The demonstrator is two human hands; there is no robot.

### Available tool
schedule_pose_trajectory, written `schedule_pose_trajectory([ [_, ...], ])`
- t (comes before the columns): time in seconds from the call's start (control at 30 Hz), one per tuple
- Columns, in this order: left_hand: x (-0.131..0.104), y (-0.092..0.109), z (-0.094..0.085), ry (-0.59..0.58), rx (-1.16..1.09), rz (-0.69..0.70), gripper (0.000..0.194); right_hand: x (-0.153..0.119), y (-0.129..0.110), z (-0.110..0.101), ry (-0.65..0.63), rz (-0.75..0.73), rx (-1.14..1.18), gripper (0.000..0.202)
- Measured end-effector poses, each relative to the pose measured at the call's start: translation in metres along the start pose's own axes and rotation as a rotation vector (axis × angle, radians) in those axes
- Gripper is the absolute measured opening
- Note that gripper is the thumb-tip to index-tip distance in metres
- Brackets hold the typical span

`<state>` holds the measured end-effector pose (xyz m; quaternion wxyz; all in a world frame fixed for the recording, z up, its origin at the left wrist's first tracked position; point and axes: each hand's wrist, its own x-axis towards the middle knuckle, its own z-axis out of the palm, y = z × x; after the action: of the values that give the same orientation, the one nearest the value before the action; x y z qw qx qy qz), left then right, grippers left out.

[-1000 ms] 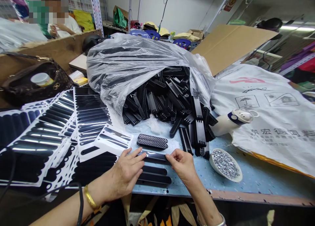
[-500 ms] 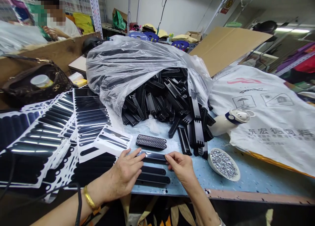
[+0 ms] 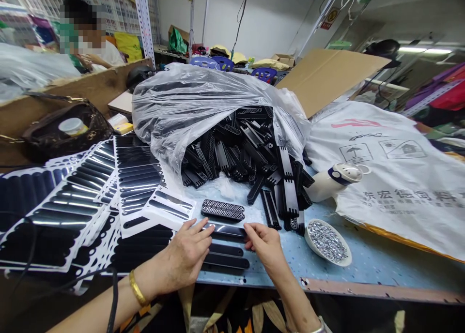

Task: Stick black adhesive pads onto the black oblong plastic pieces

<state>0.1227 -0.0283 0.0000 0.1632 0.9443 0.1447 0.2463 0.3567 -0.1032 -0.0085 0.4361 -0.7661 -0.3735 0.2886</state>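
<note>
So, past the table's front edge [image 3: 363,291] and two black strips [image 3: 228,262], there's the glossy strip [image 3: 228,230], right hand [image 3: 264,245] pinching its right end, left hand [image 3: 186,255] unclenched and flattish over the other. Sheets [image 3: 140,166] crowd the left, blue tabletop [image 3: 283,255] shows over to the bowl [image 3: 315,250], and farther back the heap [image 3: 232,154] spilling from the plastic bag [image 3: 170,100] blocks things.
</note>
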Motion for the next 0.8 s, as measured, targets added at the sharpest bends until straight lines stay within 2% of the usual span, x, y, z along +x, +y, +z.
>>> schedule_pose_trajectory([
  [0.1,0.001,0.003,0.000,-0.002,0.007,-0.009,0.029,-0.001,0.004,0.005,0.034,-0.062,-0.074,0.045],
  [0.33,0.002,0.002,-0.003,-0.005,0.020,-0.001,0.036,0.001,0.008,0.007,0.101,-0.200,-0.220,0.050],
  [0.47,0.016,0.013,-0.007,0.006,0.017,0.034,0.044,0.001,0.010,0.009,0.138,-0.246,-0.254,0.051],
  [0.6,0.040,0.035,0.006,-0.060,-0.051,0.079,0.040,0.001,0.015,0.011,0.149,-0.278,-0.255,0.053],
  [0.67,0.049,0.043,0.016,-0.103,-0.063,0.077,0.045,0.000,0.017,0.012,0.148,-0.290,-0.250,0.055],
  [0.8,0.053,0.043,0.022,-0.114,-0.038,0.073,0.046,0.000,0.021,0.013,0.137,-0.292,-0.241,0.054],
])
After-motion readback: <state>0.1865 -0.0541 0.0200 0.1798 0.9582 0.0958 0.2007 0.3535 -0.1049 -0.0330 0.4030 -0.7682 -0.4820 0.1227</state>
